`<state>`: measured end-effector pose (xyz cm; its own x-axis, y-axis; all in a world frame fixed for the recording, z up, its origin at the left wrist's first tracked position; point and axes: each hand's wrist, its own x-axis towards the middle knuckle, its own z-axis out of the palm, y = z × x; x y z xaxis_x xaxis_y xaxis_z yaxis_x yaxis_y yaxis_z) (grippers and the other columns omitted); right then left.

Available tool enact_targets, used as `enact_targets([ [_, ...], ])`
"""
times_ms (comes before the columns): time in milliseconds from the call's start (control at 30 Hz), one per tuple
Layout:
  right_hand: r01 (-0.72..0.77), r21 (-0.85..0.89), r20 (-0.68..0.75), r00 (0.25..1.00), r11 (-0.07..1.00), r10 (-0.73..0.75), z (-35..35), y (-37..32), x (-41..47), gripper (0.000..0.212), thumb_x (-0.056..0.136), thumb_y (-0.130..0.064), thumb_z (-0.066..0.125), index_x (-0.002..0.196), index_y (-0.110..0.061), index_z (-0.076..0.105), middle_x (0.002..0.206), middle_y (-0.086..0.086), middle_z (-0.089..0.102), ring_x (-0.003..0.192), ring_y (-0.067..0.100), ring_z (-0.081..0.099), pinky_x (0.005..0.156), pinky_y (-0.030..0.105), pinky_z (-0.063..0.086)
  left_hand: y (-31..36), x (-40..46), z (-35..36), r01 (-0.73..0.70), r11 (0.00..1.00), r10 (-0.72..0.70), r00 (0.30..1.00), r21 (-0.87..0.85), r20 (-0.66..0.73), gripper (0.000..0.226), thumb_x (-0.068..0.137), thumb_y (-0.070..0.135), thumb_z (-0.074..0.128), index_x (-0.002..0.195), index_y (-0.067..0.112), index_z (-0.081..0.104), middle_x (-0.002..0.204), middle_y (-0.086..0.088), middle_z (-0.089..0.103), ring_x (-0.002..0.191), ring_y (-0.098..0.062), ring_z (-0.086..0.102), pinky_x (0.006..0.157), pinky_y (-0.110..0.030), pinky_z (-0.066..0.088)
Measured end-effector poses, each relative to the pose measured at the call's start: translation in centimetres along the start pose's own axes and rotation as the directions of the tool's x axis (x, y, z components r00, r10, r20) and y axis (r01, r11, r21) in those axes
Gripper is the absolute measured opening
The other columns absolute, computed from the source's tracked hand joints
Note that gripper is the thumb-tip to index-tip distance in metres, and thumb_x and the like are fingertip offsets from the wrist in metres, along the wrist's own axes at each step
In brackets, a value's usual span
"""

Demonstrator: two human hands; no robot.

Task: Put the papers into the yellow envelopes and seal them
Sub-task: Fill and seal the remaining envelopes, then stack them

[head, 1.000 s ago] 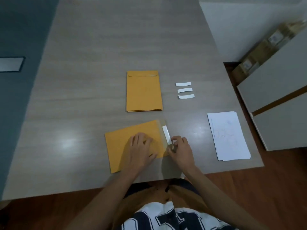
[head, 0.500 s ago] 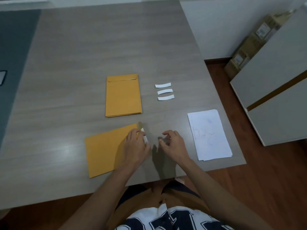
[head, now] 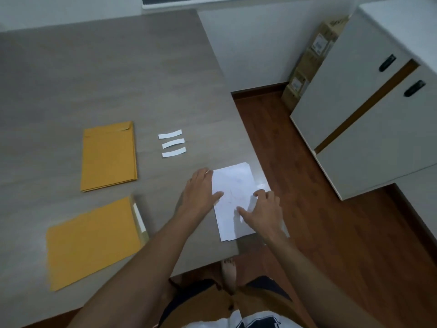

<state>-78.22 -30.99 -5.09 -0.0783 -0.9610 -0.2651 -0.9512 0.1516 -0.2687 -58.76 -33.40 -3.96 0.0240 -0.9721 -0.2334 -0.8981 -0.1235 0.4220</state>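
Both my hands, left (head: 201, 192) and right (head: 264, 210), rest flat-fingered on one paper stack (head: 234, 185); one loose envelope (head: 92, 240), one envelope pile (head: 108, 155), three white strips (head: 172, 143).

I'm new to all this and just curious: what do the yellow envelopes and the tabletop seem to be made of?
The stacked yellow envelopes and the single envelope look like matte manila paper: flat, thin, with crisp edges and no shine. The table shows a grey wood-grain pattern with a soft glare near the papers, so probably smooth laminate rather than bare wood.
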Motion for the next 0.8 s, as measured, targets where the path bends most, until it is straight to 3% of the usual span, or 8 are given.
enact_targets([
  [100, 0.066, -0.050, -0.008, 0.998, 0.997, -0.067, 0.3, 1.6, -0.3, 0.073, 0.073, -0.074, 0.057, 0.126, -0.024, 0.046, 0.129, -0.001, 0.050, 0.113, 0.016, 0.047, 0.098, 0.030, 0.044, 2.0, 3.0, 0.3, 0.000, 0.998, -0.004, 0.997, 0.056, 0.083, 0.087, 0.084, 0.042, 0.072, 0.149, 0.008, 0.026, 0.158, -0.010, 0.025, 0.146, -0.026, 0.020, 0.115, -0.037, 0.021],
  [167, 0.094, -0.058, -0.023, 0.995, 0.994, -0.096, 0.5, 1.9, -0.4, 0.070, 0.075, -0.073, 0.057, 0.124, -0.024, 0.047, 0.127, -0.001, 0.052, 0.110, 0.015, 0.047, 0.097, 0.030, 0.044, 2.8, 4.2, 0.5, 0.007, 0.995, -0.018, 0.994, 0.100, 0.112, 0.092, 0.080, 0.040, 0.076, 0.149, 0.008, 0.025, 0.154, -0.012, 0.030, 0.142, -0.028, 0.025, 0.113, -0.037, 0.024],
  [300, 0.108, -0.021, -0.019, 0.994, 0.994, -0.108, 0.5, 1.9, -0.2, 0.067, 0.075, -0.068, 0.061, 0.123, -0.022, 0.049, 0.125, 0.001, 0.054, 0.109, 0.017, 0.047, 0.097, 0.030, 0.043, 3.2, 5.2, 1.3, 0.063, 0.988, -0.076, 0.993, 0.141, 0.095, 0.090, 0.067, 0.041, 0.085, 0.139, 0.013, 0.038, 0.133, -0.010, 0.044, 0.123, -0.029, 0.042, 0.101, -0.039, 0.041],
  [500, 0.146, -0.013, -0.013, 0.989, 0.989, -0.146, -0.2, 2.3, -0.2, 0.066, 0.077, -0.063, 0.065, 0.124, -0.020, 0.048, 0.124, 0.002, 0.053, 0.107, 0.017, 0.046, 0.095, 0.028, 0.042, 3.1, 6.5, 0.7, 0.105, 0.980, -0.135, 0.976, 0.169, 0.174, 0.079, 0.057, 0.044, 0.090, 0.118, 0.012, 0.052, 0.120, -0.011, 0.051, 0.115, -0.030, 0.045, 0.094, -0.039, 0.043],
  [567, 0.150, -0.002, -0.015, 0.989, 0.989, -0.150, -0.3, 2.3, -0.1, 0.066, 0.077, -0.062, 0.066, 0.124, -0.019, 0.048, 0.124, 0.003, 0.053, 0.108, 0.017, 0.046, 0.095, 0.028, 0.042, 3.1, 6.8, 0.5, 0.100, 0.984, -0.130, 0.968, 0.147, 0.214, 0.070, 0.056, 0.046, 0.089, 0.110, 0.012, 0.059, 0.114, -0.011, 0.053, 0.110, -0.029, 0.049, 0.088, -0.038, 0.046],
  [667, 0.152, 0.005, -0.001, 0.988, 0.988, -0.152, -0.2, 2.3, -0.1, 0.067, 0.077, -0.063, 0.065, 0.125, -0.019, 0.047, 0.126, 0.002, 0.052, 0.109, 0.016, 0.045, 0.097, 0.029, 0.042, 3.2, 7.2, 0.1, 0.114, 0.993, -0.108, 0.961, -0.008, 0.256, 0.040, 0.065, 0.038, 0.084, 0.090, 0.013, 0.066, 0.099, -0.008, 0.065, 0.087, -0.024, 0.060, 0.066, -0.029, 0.045],
  [800, 0.143, 0.056, -0.005, 0.990, 0.988, -0.143, 0.1, 2.7, 0.1, 0.073, 0.070, -0.066, 0.069, 0.124, -0.023, 0.047, 0.126, -0.001, 0.052, 0.111, 0.015, 0.045, 0.097, 0.031, 0.043, 2.8, 7.1, -1.6, 0.064, 0.993, -0.033, 0.958, -0.102, 0.283, 0.023, 0.071, 0.023, 0.080, 0.086, 0.016, 0.065, 0.095, -0.003, 0.068, 0.085, -0.023, 0.062, 0.070, -0.032, 0.049],
])
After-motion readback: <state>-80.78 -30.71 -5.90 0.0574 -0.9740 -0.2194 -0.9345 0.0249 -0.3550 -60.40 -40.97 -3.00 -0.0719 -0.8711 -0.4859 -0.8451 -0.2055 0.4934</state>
